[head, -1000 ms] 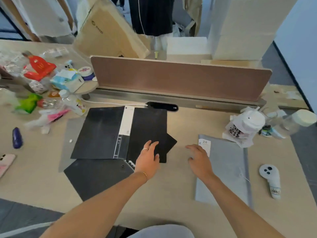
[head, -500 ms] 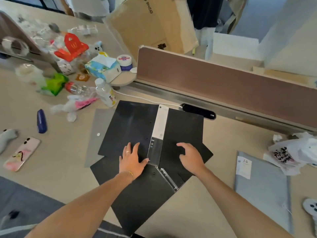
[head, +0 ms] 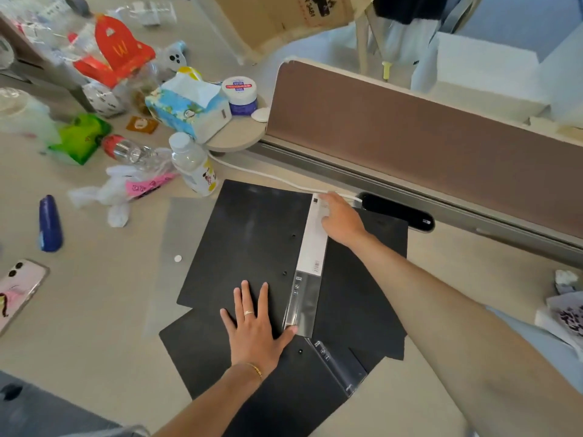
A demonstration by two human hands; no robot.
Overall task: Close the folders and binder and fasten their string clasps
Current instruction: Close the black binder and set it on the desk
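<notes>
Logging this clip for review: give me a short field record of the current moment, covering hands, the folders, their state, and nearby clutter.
left hand: flat, palm down on the left cover of the top black folder
right hand: on the far end of the folder's white spine label
top black folder: lying open, covers spread flat
second black folder: underneath, rotated, also open
grey sheet: partly under both folders
desk clutter, left: tissue box, plastic bottle, phone
clasps: no string visible
</notes>
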